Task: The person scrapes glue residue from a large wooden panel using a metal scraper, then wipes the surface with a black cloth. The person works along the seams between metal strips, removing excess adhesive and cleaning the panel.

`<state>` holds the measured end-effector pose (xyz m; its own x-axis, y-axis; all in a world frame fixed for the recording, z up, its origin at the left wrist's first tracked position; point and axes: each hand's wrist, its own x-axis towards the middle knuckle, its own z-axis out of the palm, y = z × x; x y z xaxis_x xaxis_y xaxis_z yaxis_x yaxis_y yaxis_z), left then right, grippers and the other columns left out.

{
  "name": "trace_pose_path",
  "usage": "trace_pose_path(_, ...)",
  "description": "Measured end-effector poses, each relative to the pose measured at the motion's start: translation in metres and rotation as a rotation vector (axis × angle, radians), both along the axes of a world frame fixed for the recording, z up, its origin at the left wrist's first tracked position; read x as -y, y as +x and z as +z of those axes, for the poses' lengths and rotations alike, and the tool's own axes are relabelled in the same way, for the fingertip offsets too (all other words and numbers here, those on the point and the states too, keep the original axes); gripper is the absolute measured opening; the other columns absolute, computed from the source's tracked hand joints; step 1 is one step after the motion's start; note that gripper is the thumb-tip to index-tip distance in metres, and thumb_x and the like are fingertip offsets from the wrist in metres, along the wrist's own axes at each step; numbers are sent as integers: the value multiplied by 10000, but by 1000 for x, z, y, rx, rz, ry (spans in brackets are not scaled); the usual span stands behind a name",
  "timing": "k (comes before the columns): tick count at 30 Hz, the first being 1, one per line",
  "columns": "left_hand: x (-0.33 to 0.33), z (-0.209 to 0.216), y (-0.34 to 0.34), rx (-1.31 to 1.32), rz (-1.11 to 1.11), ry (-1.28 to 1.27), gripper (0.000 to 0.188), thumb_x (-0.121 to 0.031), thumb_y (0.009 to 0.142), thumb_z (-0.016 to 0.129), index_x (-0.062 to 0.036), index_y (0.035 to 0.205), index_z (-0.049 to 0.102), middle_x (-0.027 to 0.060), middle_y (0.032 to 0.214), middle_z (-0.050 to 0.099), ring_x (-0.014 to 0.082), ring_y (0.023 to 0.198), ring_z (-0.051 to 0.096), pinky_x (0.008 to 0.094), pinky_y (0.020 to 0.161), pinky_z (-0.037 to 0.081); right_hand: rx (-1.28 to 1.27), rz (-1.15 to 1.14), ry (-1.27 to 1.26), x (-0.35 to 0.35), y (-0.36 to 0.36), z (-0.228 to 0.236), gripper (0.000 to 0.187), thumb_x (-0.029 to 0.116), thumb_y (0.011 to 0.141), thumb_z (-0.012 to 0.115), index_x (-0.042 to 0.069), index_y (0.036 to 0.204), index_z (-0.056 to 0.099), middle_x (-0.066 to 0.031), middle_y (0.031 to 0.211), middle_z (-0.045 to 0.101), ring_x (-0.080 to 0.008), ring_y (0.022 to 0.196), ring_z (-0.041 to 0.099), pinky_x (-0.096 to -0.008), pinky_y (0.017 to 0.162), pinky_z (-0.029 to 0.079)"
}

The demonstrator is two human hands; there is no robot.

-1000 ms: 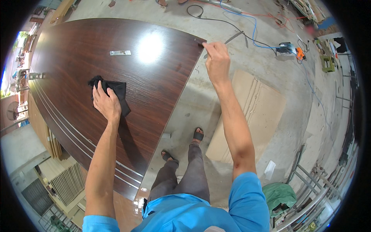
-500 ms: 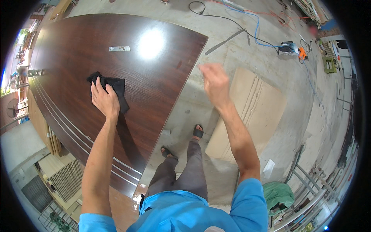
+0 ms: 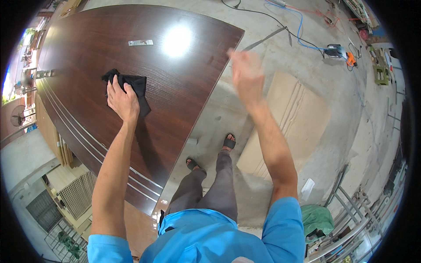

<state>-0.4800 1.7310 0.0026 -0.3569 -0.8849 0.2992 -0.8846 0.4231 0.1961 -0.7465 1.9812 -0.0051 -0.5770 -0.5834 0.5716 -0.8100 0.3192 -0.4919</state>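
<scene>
A black cloth (image 3: 139, 87) lies bunched on a large dark brown wood-grain panel (image 3: 184, 87). Over its left part my left hand (image 3: 123, 100) presses down, the fingers bent onto the fabric and the thumb set apart. My right hand (image 3: 247, 76) is raised near the panel's right edge, above the floor, and touches nothing that I can see. Motion smears its fingers, so their pose is unclear. Beyond the cloth, a short flat metal strip, perhaps a ruler or blade (image 3: 140, 43), rests on the panel.
Flattened cardboard (image 3: 302, 118) covers floor to the right. A corded power tool (image 3: 335, 51) with blue and black cables lies farther off, near a green crate (image 3: 381, 75). Metal tubing (image 3: 351, 219) and a green bag (image 3: 316, 221) stand at the lower right.
The whole view has shifted, so the panel and floor appear higher. My left hand stays on the cloth at about the same spot. My right hand has moved slightly and is more blurred.
</scene>
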Motion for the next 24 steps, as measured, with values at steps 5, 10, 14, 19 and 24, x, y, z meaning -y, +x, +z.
trace_pose_path(5,2,-2,0,-13,-15,-22,538,-316,1036,500,-90,1524,498,176,1601,452,345,1503,387,531,1231,259,-113,80,-34,5,-13,-14,301,-44,812,685,25,1098,751,-120,998,721,-314,909,675,-403,778,576)
trace_pose_path(10,2,-6,2,-25,-9,-19,550,-334,1030,502,-95,1525,503,185,1601,451,342,1515,370,536,1232,252,-33,439,41,-40,105,14,277,4,808,697,7,1079,754,-103,1009,725,-288,927,695,-383,809,588)
trace_pose_path(14,1,-4,-1,-17,-6,-9,564,-349,1030,494,-90,1531,495,196,1614,435,355,1525,352,549,1238,239,-236,69,32,-11,63,29,271,2,828,696,18,1090,764,-92,1000,727,-270,887,691,-389,755,592)
trace_pose_path(19,1,-4,-4,-22,-1,16,581,-357,1026,490,-77,1534,487,205,1622,426,364,1534,336,564,1246,224,-138,95,-18,-10,60,-5,353,-37,806,670,17,1146,748,-112,1009,723,-293,876,679,-411,728,565)
trace_pose_path(24,0,-9,-2,-37,-10,1,590,-360,1026,488,-79,1544,473,211,1634,404,360,1548,315,565,1254,210,85,333,48,-68,213,-10,347,-43,777,678,6,1113,747,-125,980,714,-291,858,681,-406,731,575)
